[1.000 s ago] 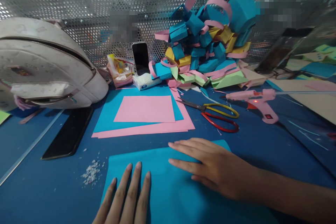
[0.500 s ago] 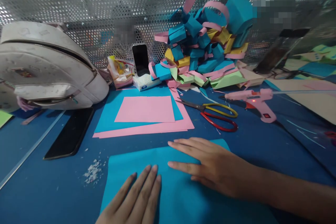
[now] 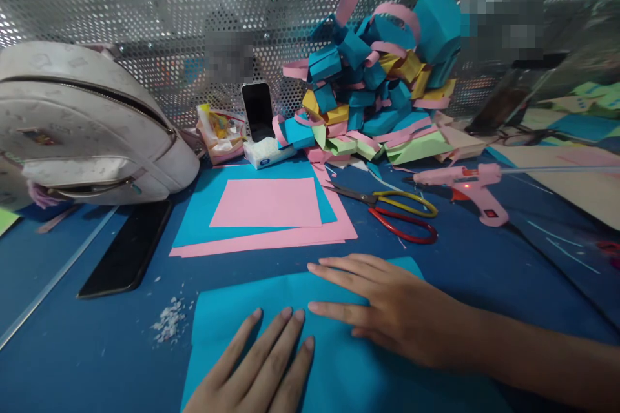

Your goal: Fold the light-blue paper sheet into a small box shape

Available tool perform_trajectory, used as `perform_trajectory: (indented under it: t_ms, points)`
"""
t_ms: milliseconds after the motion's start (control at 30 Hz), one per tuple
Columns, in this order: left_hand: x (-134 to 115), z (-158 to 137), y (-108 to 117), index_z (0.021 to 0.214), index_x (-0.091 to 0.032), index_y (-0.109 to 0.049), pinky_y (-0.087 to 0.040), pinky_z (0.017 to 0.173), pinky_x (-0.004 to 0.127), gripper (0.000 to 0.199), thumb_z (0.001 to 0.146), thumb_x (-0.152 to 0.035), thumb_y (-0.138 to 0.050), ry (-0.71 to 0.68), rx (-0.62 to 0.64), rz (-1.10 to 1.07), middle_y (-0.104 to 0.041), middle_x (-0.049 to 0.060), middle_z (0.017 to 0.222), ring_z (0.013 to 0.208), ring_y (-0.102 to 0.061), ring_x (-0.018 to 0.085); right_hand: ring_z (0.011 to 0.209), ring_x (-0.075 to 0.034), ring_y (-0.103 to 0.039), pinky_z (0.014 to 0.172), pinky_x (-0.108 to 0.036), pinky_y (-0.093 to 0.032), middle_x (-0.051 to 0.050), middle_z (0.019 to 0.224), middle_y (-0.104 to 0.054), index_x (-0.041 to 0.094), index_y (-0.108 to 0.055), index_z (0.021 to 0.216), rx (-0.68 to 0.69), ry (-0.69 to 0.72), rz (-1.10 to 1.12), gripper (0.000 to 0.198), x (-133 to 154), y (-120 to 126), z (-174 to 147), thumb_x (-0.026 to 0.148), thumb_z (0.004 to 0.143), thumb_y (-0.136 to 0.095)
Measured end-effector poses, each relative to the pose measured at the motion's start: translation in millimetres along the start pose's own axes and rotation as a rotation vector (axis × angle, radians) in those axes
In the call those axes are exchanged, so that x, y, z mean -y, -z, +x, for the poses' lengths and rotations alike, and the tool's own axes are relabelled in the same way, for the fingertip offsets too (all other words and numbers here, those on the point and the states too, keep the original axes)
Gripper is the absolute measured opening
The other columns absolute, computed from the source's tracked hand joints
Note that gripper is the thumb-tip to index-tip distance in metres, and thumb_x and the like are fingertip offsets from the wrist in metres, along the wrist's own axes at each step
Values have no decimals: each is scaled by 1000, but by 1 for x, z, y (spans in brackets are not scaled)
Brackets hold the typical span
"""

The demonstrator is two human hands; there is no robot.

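A sheet of blue paper [image 3: 227, 313] lies on the table in front of me, its near part running out of the bottom of the view. My left hand [image 3: 261, 364] rests flat on its left half, palm down with fingers stretched out. Across the sheet's upper right lies my right hand [image 3: 382, 303], fingers spread and pointing left. The two hands are apart, and neither grips anything. Beyond the sheet, a pink paper rectangle [image 3: 266, 203] sits on larger blue paper [image 3: 198, 213] and pink paper [image 3: 271, 242].
Scissors [image 3: 378, 200] and a pink glue gun [image 3: 475, 184] with a lit red light lie to the right. Curled paper pieces [image 3: 372, 77] are heaped behind. At left are a white backpack [image 3: 87, 135], a dark phone [image 3: 128, 248] and small white scraps [image 3: 169, 321].
My left hand has slid slightly right across the blue paper, towards my right hand. My right hand stays almost in place.
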State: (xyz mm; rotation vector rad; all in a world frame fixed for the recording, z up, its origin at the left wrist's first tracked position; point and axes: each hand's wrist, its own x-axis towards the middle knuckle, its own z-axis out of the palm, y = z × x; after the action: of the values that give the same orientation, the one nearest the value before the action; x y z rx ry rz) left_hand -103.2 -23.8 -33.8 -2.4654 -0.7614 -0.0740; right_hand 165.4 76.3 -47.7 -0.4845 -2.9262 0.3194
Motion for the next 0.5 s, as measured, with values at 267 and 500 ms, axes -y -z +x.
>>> perform_trajectory:
  t_ms: [267, 500]
  points:
    - [-2, 0, -5, 132, -22, -58, -12, 121, 45, 48, 99, -51, -37, 47, -38, -33, -60, 4, 134, 124, -55, 22, 141, -27, -31, 109, -51, -35, -9, 157, -26, 27, -34, 149, 9, -13, 46, 47, -4, 2, 0, 36, 103, -37]
    - [-3, -2, -6, 137, -22, -53, -19, 120, 38, 52, 98, -52, -38, 57, -12, -71, -56, 4, 139, 129, -50, 22, 140, -28, -33, 109, -52, -34, -10, 156, -28, 25, -36, 148, 20, -22, 65, 47, -3, 4, 1, 36, 102, -39]
